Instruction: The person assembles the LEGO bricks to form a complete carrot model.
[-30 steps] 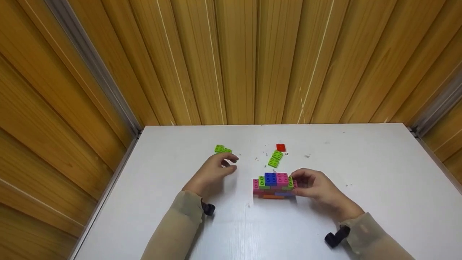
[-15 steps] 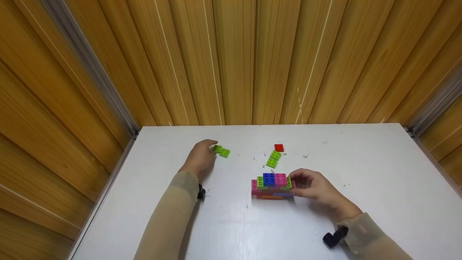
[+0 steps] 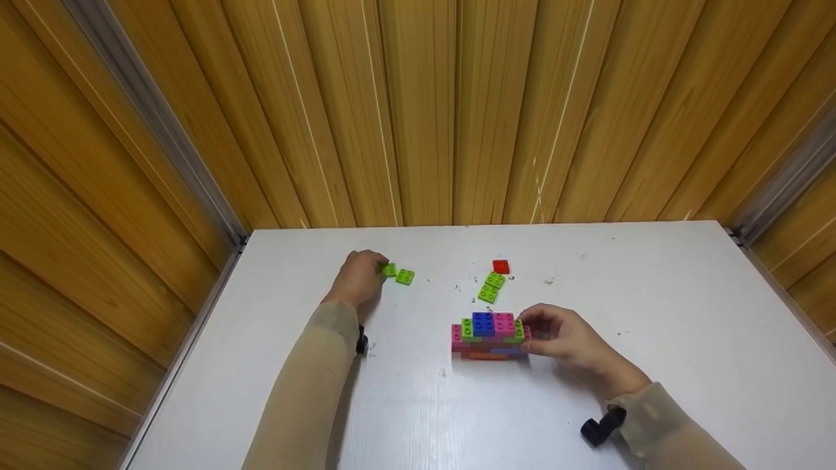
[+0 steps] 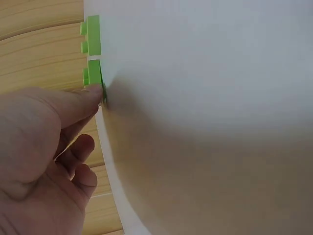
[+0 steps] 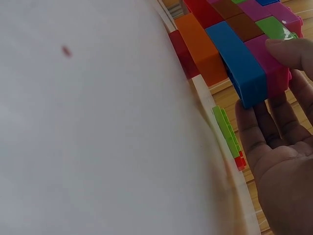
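Toward the back left of the table, my left hand (image 3: pixel 356 277) pinches a small light-green brick (image 4: pixel 94 72) between thumb and fingertips. That brick appears slightly tilted in the left wrist view. A second green brick (image 3: pixel 405 277) lies just beside it, studs up. My right hand (image 3: pixel 565 336) grips the right end of a stacked brick structure (image 3: pixel 483 324) standing on the table. Its top carries blue and pink bricks, with green ones at either side. In the right wrist view the thumb lies on the structure's face, fingers around its blue (image 5: pixel 239 61) and pink end.
Behind the structure lie two green bricks (image 3: pixel 491 287) almost end to end, with a flat red piece (image 3: pixel 501 266) just past them. Dark specks dot the white table (image 3: pixel 405 405). Wood-patterned panels (image 3: pixel 418 111) rise at the table's back edge.
My left hand has moved left and away from me to the green bricks and taken hold of one. The right hand stays on the structure. The head view shifts slightly.
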Demonstrator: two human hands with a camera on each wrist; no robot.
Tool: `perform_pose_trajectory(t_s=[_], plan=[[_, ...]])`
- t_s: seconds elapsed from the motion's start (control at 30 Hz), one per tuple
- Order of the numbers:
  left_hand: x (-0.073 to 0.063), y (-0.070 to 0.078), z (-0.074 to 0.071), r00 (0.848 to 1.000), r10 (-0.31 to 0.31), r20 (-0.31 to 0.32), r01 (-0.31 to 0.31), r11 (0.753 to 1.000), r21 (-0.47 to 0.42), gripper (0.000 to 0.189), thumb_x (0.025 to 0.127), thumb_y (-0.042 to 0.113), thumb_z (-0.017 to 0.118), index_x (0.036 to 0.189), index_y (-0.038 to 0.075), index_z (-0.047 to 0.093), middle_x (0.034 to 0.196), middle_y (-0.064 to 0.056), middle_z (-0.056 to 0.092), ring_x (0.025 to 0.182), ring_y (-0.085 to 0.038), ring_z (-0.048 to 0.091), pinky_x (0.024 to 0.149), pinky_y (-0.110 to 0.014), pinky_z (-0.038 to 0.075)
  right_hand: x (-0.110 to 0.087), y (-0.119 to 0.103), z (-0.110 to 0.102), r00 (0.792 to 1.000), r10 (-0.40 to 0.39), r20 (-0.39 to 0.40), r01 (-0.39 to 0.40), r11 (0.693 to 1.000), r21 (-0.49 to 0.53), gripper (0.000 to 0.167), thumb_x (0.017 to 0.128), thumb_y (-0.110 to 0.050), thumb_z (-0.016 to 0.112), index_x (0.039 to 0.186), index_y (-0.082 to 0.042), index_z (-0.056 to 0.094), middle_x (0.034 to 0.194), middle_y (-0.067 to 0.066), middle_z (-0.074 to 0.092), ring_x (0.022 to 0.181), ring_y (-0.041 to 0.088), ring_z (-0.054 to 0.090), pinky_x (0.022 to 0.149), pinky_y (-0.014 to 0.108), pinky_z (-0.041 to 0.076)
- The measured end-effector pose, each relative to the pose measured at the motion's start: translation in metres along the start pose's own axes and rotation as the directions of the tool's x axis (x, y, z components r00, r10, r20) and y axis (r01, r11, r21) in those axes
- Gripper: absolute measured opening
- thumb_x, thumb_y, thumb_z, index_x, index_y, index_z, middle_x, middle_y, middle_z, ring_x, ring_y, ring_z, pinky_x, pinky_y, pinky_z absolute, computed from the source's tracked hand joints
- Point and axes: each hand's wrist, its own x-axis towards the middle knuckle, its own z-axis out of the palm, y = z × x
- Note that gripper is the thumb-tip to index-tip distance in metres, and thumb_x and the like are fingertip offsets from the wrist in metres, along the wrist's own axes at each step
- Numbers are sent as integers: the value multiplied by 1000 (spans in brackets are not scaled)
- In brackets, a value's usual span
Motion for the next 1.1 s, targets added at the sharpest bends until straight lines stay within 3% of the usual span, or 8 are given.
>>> perform_pose_trajectory(t_s=[0.3, 0.63, 0.77, 0.97, 1.1], plan=[[-4, -5, -4, 999, -31, -43, 27, 996, -81, 41, 106, 9, 74, 147, 9, 73, 150, -11, 69, 150, -31, 58, 132, -49, 46, 0, 4, -2, 1000, 21, -5, -21, 999, -25, 44, 96, 5, 81, 134, 16, 61, 125, -15, 77, 115, 4, 75, 102, 18, 60], [-41, 10, -5, 991, 114, -75, -123, 983, -133, 42, 97, 19, 82, 138, 12, 78, 138, -3, 71, 138, -27, 59, 126, -49, 51, 0, 3, -1, 1000, 16, -21, -17, 999, -45, 42, 97, 3, 81, 134, 13, 64, 125, -15, 77, 117, 4, 74, 103, 17, 59], [-61, 26, -3, 976, 195, -93, -209, 960, -184, 39, 96, 17, 80, 135, 16, 79, 136, 0, 72, 136, -29, 60, 121, -52, 54, 0, 2, -1, 999, 35, -21, -36, 998, -52, 43, 97, 2, 81, 135, 12, 64, 126, -15, 77, 118, 3, 74, 104, 16, 58], [-94, 58, 1, 935, 348, -67, -353, 899, -258, 39, 94, 20, 79, 133, 21, 80, 132, 6, 72, 134, -29, 60, 117, -53, 55, 0, 1, -1, 999, 36, -25, -38, 998, -56, 44, 97, 2, 81, 136, 13, 64, 126, -16, 77, 118, 3, 74, 104, 17, 59], [-107, 72, 5, 920, 383, -78, -390, 880, -273, 38, 95, 19, 79, 132, 22, 80, 130, 8, 71, 128, -24, 59, 113, -51, 56, 0, 1, -1, 999, 26, -24, -28, 998, -61, 43, 98, 2, 82, 136, 13, 64, 126, -16, 77, 117, 3, 74, 104, 17, 59]])
